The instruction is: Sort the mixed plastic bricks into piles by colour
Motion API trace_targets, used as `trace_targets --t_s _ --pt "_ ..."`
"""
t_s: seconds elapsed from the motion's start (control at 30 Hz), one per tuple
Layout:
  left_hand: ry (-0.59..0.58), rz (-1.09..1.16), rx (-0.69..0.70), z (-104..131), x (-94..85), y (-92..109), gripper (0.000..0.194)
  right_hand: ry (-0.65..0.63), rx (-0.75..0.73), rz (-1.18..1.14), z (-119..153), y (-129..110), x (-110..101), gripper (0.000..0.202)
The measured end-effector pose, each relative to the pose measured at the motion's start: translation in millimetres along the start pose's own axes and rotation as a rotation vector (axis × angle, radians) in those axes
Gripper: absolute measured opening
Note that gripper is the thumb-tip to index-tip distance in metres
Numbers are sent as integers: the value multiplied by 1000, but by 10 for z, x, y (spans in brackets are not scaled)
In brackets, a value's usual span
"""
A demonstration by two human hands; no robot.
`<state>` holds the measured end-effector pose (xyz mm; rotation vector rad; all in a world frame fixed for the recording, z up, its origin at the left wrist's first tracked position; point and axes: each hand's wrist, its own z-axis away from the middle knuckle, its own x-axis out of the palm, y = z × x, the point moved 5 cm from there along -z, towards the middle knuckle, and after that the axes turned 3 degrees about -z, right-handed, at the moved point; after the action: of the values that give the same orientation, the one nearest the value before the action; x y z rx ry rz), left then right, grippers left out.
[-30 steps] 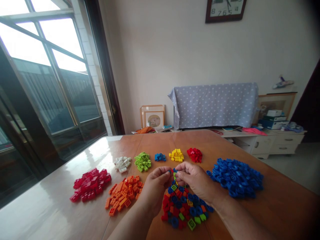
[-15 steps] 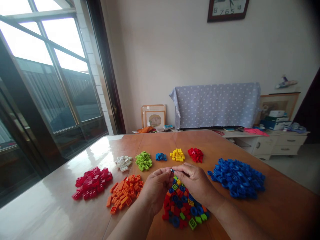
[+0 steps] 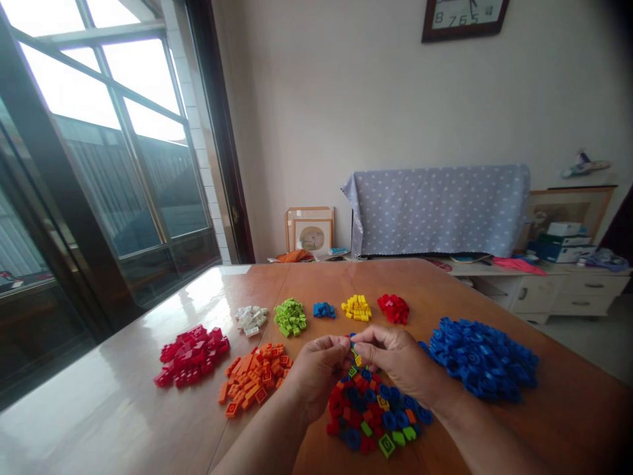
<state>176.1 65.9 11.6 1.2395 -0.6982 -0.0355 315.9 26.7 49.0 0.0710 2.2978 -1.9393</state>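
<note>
Both my hands meet over the near middle of the table, above the far edge of a mixed pile of blocks (image 3: 366, 415) in red, blue, orange, green and yellow. My left hand (image 3: 321, 369) has its thumb and fingers pressed together; what they hold is hidden or too small to name. Close beside it, my right hand (image 3: 395, 359) is pinched, its fingertips near a small blue spot. Beyond my hands lie small heaps of white (image 3: 251, 320), lime green (image 3: 290, 316), blue (image 3: 324, 310), yellow (image 3: 356, 307) and red blocks (image 3: 393, 308).
Left of my hands are a crimson pile (image 3: 192, 355) and an orange pile (image 3: 254, 379) on the brown table (image 3: 163, 422). A large blue pile (image 3: 482, 359) lies right. Past the table stands a white cabinet (image 3: 558, 293) beside a dotted cloth (image 3: 440, 211).
The whole view has shifted slightly, with the table and piles now further right in the picture. My hands stay together, with a narrow gap now between their fingertips.
</note>
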Motion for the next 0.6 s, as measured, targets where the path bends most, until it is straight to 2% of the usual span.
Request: trace_targets --t_s 0.27,0.6 --pt "-112 34 -69 105 102 82 26 -112 172 -282 47 54 -15 40" --pt "-160 14 -65 123 106 79 32 -112 146 -223 64 -32 -1 35"
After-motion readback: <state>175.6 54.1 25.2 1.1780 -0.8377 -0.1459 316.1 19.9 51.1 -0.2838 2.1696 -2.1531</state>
